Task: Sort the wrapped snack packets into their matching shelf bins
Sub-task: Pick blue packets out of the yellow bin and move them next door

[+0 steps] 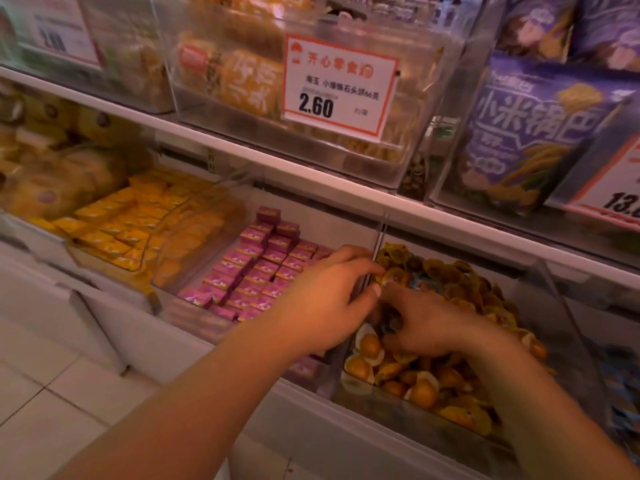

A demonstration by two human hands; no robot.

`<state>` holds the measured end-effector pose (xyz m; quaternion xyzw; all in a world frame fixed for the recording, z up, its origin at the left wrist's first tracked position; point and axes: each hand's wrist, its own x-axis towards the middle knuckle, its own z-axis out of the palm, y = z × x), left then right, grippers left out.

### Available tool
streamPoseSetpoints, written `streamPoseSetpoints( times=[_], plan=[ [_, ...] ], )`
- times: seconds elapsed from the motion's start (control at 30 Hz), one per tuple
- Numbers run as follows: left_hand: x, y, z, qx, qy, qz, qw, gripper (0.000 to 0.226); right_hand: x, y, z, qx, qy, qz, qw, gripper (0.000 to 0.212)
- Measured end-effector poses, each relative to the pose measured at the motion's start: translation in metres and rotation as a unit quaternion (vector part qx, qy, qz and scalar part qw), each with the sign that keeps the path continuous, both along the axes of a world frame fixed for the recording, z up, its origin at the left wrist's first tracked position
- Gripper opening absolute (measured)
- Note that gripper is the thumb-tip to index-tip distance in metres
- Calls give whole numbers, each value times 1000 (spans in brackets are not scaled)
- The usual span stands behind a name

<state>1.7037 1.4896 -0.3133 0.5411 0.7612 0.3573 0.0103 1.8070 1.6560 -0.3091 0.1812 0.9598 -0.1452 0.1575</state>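
Observation:
A clear bin [561, 299] on the lower shelf holds several round orange snack packets [457, 282] heaped up. Left of it, behind a clear divider [377, 244], a bin holds rows of pink packets [263, 268]. My left hand [329, 299] reaches across the divider, fingers curled, its fingertips among the orange packets. My right hand [426, 323] lies palm down in the orange heap, fingers curled into the packets near a blue-wrapped packet [420, 284]. What each hand holds is hidden.
Further left, a bin of yellow packets [131, 223]. The upper shelf carries clear bins with a 2.60 price tag [337, 84] and purple bags [533, 133]. More blue packets [623, 403] lie at the far right. White tiled floor [52, 382] lies below left.

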Motion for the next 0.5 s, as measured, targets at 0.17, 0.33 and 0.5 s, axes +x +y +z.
streamPoseSetpoints(
  times=[0.17, 0.33, 0.5],
  plan=[
    [1, -1, 1, 2, 1, 1, 1000, 34, 2, -10, -1, -60, 11, 50, 997, 49],
    [2, 1, 1, 3, -1, 5, 1000, 33, 1, -13, 2, -19, -45, 65, 997, 60],
    [1, 1, -2, 5, -11, 0, 1000, 32, 0, -5, -2, 12, -18, 24, 999, 39]
  ],
)
